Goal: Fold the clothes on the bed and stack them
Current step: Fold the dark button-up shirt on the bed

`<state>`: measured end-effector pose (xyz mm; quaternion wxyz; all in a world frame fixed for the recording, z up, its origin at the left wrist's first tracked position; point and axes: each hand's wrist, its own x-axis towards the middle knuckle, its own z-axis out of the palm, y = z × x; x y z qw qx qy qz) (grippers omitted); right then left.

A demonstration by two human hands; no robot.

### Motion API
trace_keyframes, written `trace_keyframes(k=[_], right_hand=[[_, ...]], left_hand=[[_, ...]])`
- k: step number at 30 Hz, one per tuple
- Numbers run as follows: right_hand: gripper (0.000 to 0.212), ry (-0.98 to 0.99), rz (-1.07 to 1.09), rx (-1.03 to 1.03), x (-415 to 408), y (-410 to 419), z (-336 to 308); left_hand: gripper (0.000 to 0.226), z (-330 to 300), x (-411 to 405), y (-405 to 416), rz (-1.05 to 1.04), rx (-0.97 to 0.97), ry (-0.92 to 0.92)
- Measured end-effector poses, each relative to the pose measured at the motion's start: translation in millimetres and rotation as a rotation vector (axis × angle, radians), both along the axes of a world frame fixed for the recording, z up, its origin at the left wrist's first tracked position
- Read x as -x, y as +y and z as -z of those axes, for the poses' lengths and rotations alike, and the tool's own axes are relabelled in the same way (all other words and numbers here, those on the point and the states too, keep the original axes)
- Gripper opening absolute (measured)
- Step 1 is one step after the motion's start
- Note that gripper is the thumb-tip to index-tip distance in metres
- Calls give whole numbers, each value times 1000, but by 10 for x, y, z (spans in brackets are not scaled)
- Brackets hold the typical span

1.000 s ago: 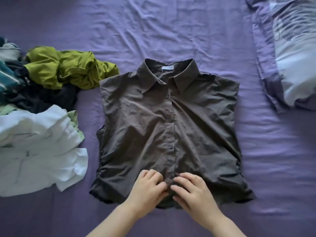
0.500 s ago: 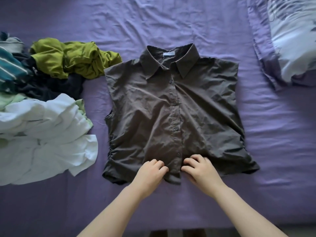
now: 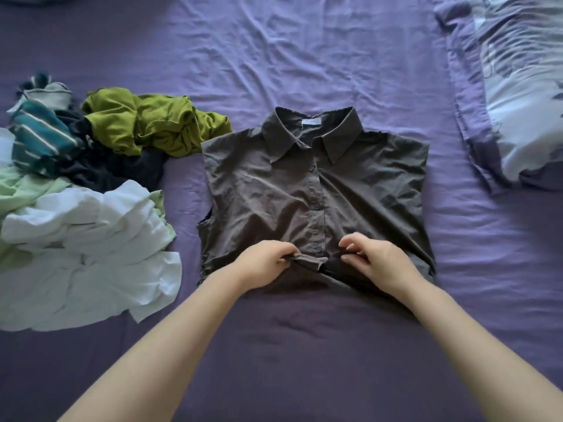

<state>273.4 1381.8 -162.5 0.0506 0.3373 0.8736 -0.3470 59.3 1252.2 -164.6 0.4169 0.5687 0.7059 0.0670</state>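
A dark grey sleeveless collared shirt [image 3: 359, 190] lies face up and buttoned on the purple bed sheet [image 3: 304, 56], collar away from me. My left hand [image 3: 265, 263] pinches the bottom hem just left of the button placket. My right hand [image 3: 377, 263] pinches the hem just right of it. The hem between them is lifted and bunched a little. To the left lies a heap of unfolded clothes: a white garment [image 3: 85, 257], an olive green one [image 3: 152, 123], a teal striped one [image 3: 39, 138], a dark one [image 3: 122, 172] and a pale green one [image 3: 18, 190].
A pillow [image 3: 524, 95] with a pale blue and purple pattern lies at the upper right. Bare purple sheet stretches above the shirt and in front of it, between my forearms.
Both hands went from lying flat on the hem to pinching it and lifting it slightly. My view has drawn back, so the shirt looks farther away.
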Motion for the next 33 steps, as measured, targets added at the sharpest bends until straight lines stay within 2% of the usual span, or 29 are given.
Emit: trace_keyframes(k=[4,5,8,11,14,15,17,18,19,21,24,26,29,33], right_hand=[[35,-25,35,42,439,576,-220],[47,-48,45,27,522,697,-265],[101,-188,-22,-74,677,859,-321],[119,-347,-206,-197,655,808,-165],[111,-422,-164,-115,578,991,38],[98,-380,-127,-24,553,1072,95],[55,-232,-51,121,529,1181,204],[39,-198,-31,118,522,1210,256],[31,-212,-28,62,524,1223,305],[31,-304,-72,-125,520,1192,360],[37,-365,-133,-277,536,1082,385],[36,-345,-140,-268,515,1006,368],[42,-409,-163,-272,456,933,319],[45,-483,-209,-195,395,890,259]], left_hand=[[35,-266,323,615,-19,-63,61],[35,-294,388,764,-19,-65,88],[37,-307,537,1148,-25,-40,151],[38,-212,633,1394,-50,-13,239],[46,-67,697,1490,-46,11,349],[54,-22,708,1486,-38,27,403],[63,80,706,1423,-32,-5,553],[58,136,704,1370,-35,-65,620],[49,197,699,1313,-32,-125,657],[33,287,680,1172,-22,-178,642],[41,441,665,994,29,-44,640],[44,505,720,922,44,24,675],[36,480,856,881,46,-12,654],[23,280,1017,867,-183,-113,350]])
